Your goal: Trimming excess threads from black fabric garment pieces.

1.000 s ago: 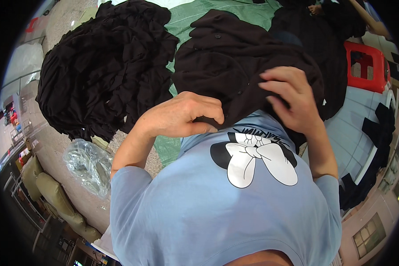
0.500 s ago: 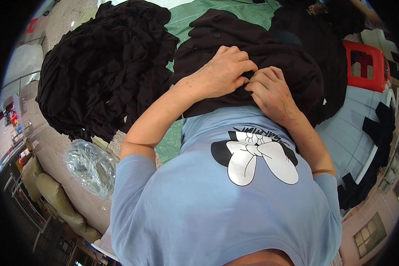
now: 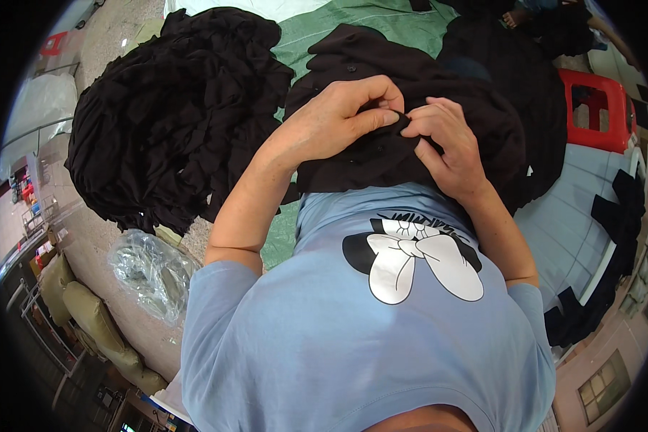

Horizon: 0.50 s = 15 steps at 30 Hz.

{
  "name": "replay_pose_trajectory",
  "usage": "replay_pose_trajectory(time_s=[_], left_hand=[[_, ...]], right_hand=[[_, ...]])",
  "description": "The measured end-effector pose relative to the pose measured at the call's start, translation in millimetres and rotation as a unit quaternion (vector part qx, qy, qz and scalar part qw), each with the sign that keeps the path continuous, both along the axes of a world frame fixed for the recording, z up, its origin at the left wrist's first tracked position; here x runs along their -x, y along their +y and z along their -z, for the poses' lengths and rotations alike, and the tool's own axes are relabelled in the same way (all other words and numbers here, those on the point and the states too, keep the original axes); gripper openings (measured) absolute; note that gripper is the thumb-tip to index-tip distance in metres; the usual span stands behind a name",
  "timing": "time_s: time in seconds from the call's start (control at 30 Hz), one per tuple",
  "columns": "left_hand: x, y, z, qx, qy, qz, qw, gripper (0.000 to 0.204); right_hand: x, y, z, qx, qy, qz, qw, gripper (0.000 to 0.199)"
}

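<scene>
A black buttoned garment (image 3: 410,72) lies bunched across my lap, with small dark buttons along its front. My left hand (image 3: 342,115) pinches a fold of its edge between thumb and forefinger. Right beside those fingertips, my right hand (image 3: 445,140) holds the same edge, its forefinger curled and its thumb lower and a little apart. What lies exactly between the fingertips is too small and dark to make out. One button (image 3: 351,69) shows on the cloth beyond my left hand.
A large heap of black garments (image 3: 173,122) is at left, near a green sheet (image 3: 313,36). A clear plastic bag (image 3: 151,273) lies on the floor. At right are a red plastic stool (image 3: 599,108) and a pale surface with dark cloth (image 3: 612,209). Another person's hand (image 3: 515,17) appears far right.
My left hand has shifted slightly left and its thumb now lies straighter along the fold. My right fingers have lifted and opened somewhat. The garment edge between them has been raised.
</scene>
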<state>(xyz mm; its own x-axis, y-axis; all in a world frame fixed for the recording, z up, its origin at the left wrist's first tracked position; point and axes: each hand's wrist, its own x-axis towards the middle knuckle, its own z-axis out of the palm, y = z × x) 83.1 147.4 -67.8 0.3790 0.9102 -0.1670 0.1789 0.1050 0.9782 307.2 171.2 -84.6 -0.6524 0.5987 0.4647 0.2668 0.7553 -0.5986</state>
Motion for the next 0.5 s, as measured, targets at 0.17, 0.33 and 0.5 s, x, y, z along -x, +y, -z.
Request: replay_pose_trajectory(time_s=[0.17,0.33,0.5], left_hand=[[0,-12,2,-0.123,0.037,0.016,0.992,0.008],[-3,18,53,-0.078,-0.032,-0.051,0.995,0.009],[-3,12,25,-0.167,0.119,-0.102,0.973,0.016]], right_hand=[[-2,-5,-10,0.053,0.061,-0.027,0.996,0.020],[5,16,26,0.201,0.098,-0.037,0.974,0.027],[17,15,17,0.317,0.135,-0.058,0.937,0.025]])
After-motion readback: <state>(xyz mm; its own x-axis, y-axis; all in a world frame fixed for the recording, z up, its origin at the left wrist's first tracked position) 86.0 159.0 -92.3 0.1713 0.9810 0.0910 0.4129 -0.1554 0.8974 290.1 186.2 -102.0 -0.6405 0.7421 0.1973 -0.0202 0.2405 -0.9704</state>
